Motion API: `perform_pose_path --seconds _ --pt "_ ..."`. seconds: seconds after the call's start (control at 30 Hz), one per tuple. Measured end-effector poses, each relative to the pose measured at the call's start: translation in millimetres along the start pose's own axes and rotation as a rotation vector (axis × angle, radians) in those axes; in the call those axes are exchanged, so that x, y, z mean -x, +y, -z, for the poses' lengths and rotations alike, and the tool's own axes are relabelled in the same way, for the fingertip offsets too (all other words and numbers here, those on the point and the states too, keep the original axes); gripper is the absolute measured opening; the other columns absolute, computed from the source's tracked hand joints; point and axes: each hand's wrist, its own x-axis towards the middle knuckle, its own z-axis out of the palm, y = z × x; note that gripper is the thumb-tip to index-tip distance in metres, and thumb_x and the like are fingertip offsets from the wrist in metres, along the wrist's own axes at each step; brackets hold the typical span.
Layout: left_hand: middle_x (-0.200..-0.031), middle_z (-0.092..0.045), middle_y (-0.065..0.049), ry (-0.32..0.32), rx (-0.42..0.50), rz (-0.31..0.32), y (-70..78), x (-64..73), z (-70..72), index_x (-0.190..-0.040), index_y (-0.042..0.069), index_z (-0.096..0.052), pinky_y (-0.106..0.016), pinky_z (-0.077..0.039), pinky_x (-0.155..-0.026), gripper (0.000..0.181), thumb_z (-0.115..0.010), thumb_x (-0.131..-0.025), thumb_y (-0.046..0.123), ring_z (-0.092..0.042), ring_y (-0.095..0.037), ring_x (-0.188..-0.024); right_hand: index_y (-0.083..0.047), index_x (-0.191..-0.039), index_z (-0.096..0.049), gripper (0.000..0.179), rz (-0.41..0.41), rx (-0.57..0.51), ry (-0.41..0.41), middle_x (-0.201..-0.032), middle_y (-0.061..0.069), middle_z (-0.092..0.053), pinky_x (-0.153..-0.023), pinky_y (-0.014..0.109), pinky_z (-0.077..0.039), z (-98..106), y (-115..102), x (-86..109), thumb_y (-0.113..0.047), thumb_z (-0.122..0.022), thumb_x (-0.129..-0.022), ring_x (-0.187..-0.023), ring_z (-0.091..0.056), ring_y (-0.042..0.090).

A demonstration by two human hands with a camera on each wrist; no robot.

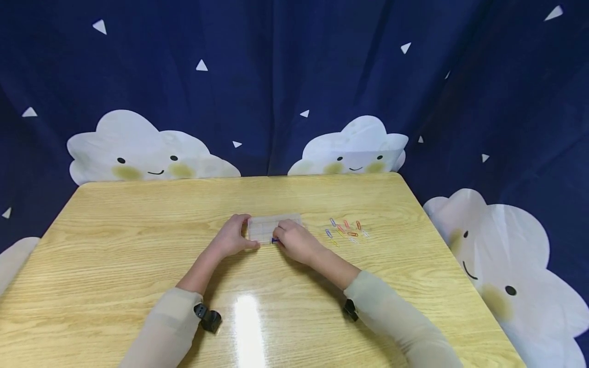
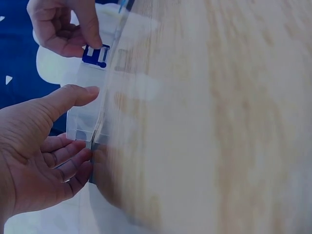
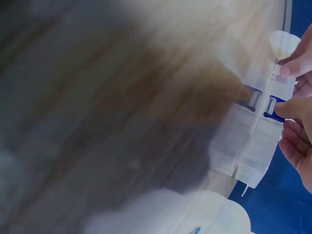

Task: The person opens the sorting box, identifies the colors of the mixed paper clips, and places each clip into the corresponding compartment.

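Note:
A clear plastic box (image 1: pixel 263 231) with a blue latch (image 2: pixel 96 55) on its front side lies on the wooden table. At the box's left end my left hand (image 1: pixel 232 237) holds it, thumb by the front side and fingers round the far corner. My right hand (image 1: pixel 299 243) is at the middle of the front, its thumb on the blue latch and its other fingers curled over the box top. In the right wrist view the thumb covers part of the latch, while the box's right end (image 3: pixel 253 161) shows free of both hands.
Right of the box, several loose paper clips lie scattered on the table, among them a red paper clip (image 1: pixel 352 234) and a blue paper clip (image 1: pixel 329 233). A dark blue curtain (image 1: pixel 257 76) with white clouds hangs behind the table's far edge.

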Motion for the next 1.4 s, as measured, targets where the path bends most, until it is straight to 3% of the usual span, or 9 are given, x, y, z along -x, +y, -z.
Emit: perform_pose_path --seconds 0.33,0.6,0.83,1.17,1.3,1.4 --pt "-0.109 -0.052 -0.017 -0.025 -0.029 0.008 1.3 -0.5 3.2 -0.133 -0.008 -0.041 -0.039 -0.042 -0.082 0.082 -0.081 -0.070 0.024 -0.048 -0.025 -0.092 -0.008 -0.096 -0.063 0.008 0.057 0.079 -0.036 -0.094 0.001 -0.059 -0.089 0.026 -0.046 -5.3 2.4 -1.0 -0.009 -0.056 -0.091 -0.093 -0.055 0.015" --pt "-0.107 -0.051 -0.016 -0.032 -0.032 0.007 1.0 -0.8 4.7 -0.134 -0.007 -0.040 -0.038 -0.043 -0.079 0.082 -0.082 -0.070 0.023 -0.048 -0.025 -0.090 -0.009 -0.093 -0.061 0.008 0.066 0.009 -0.096 -0.093 0.001 -0.058 -0.087 0.026 -0.046 -3.7 6.9 -5.7 -0.003 -0.059 -0.087 -0.091 -0.056 0.015" --pt "-0.102 -0.050 -0.015 -0.027 -0.051 0.009 0.4 -2.2 4.4 -0.132 -0.007 -0.042 -0.037 -0.043 -0.079 0.080 -0.081 -0.070 0.024 -0.048 -0.025 -0.090 -0.011 -0.088 -0.062 0.007 0.134 0.041 -0.125 -0.087 -0.001 -0.060 -0.081 0.023 -0.047 -6.4 8.5 -4.9 -0.005 -0.059 -0.087 -0.085 -0.057 0.013" --pt "-0.103 -0.051 -0.016 -0.024 -0.055 -0.008 -0.9 -4.6 3.5 -0.131 -0.009 -0.042 -0.039 -0.044 -0.082 0.080 -0.081 -0.068 0.022 -0.050 -0.025 -0.090 -0.011 -0.094 -0.066 0.012 0.031 -0.174 -0.143 -0.090 0.000 -0.059 -0.078 0.026 -0.048 8.2 22.1 -0.5 -0.016 -0.069 -0.084 -0.087 -0.055 0.015" --pt "-0.101 -0.051 -0.016 -0.027 -0.055 -0.019 -0.9 -5.7 3.6 -0.129 -0.010 -0.043 -0.040 -0.043 -0.083 0.080 -0.081 -0.067 0.021 -0.049 -0.025 -0.089 -0.011 -0.095 -0.067 0.017 -0.033 -0.203 -0.098 -0.091 0.001 -0.057 -0.075 0.028 -0.047 16.3 35.9 5.9 -0.023 -0.071 -0.083 -0.085 -0.053 0.015" --pt "-0.100 -0.051 -0.015 -0.032 -0.047 -0.009 -0.6 -5.0 4.7 -0.128 -0.010 -0.043 -0.040 -0.043 -0.083 0.078 -0.081 -0.067 0.020 -0.049 -0.025 -0.089 -0.009 -0.100 -0.068 0.025 -0.047 -0.186 -0.094 -0.100 0.006 -0.059 -0.082 0.031 -0.047 18.9 45.5 10.4 -0.026 -0.072 -0.082 -0.093 -0.055 0.019"
